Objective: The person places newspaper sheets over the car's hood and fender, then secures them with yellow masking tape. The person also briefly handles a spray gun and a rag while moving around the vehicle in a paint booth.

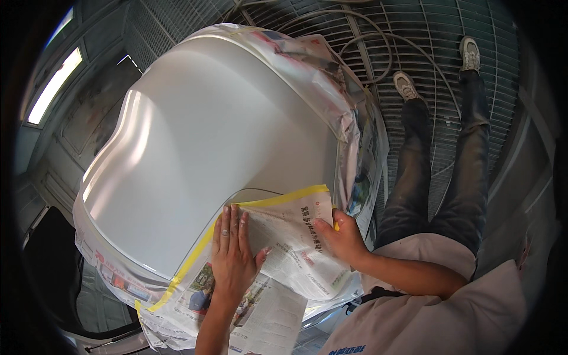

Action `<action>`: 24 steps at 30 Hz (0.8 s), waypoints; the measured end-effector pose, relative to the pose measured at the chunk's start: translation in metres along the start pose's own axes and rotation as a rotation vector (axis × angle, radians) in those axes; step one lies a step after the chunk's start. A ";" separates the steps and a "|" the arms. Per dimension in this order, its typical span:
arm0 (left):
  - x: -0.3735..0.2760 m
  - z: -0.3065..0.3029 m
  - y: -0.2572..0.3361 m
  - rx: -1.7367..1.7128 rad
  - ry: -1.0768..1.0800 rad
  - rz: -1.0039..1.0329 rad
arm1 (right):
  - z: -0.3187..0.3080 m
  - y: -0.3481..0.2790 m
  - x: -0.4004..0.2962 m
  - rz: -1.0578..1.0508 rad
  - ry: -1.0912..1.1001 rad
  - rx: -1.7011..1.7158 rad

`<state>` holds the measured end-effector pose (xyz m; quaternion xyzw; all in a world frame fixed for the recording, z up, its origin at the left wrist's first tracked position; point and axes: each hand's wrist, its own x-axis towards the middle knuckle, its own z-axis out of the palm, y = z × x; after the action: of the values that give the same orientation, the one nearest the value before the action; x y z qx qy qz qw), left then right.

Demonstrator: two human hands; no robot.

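Observation:
A glossy light-coloured car body panel [199, 120] lies before me, its edges wrapped in newspaper and plastic film. Yellow masking tape [195, 255] borders a newspaper sheet [284, 239] at the panel's lower edge. My left hand [233, 253] lies flat on the sheet at its taped edge, fingers together and straight. To its right, my right hand [344, 233] pinches the side of the same sheet between thumb and fingers, close to the taped corner, which stands a little raised off the panel. A thin dark curved line shows on the panel beside the tape.
Crumpled masking paper [328, 88] hangs along the panel's far right side. A hose [426, 55] loops over the metal floor grating [412, 26]. At lower left is a dark opening with a pale frame. A bright light [55, 88] is at the left wall.

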<state>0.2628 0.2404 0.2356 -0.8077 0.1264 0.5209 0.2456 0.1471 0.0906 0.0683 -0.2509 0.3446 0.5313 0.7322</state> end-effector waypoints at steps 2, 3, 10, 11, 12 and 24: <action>0.002 0.002 -0.001 -0.016 0.011 0.013 | 0.003 0.000 -0.004 0.017 0.003 0.021; 0.003 0.003 -0.001 -0.024 0.018 0.019 | 0.005 -0.001 -0.005 0.024 0.004 0.031; 0.007 0.000 0.002 -0.038 0.000 0.008 | 0.012 0.007 -0.008 0.015 0.020 0.091; 0.007 0.000 0.002 -0.034 -0.005 0.006 | 0.014 0.010 -0.008 0.004 0.044 0.100; 0.007 0.000 0.002 -0.030 -0.010 0.004 | 0.015 0.012 -0.007 -0.006 0.069 0.109; 0.013 0.000 0.003 0.014 -0.020 0.033 | 0.033 0.033 -0.011 0.078 0.064 0.095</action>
<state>0.2670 0.2389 0.2235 -0.7985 0.1409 0.5319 0.2440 0.1218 0.1181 0.0981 -0.2191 0.4022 0.5342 0.7105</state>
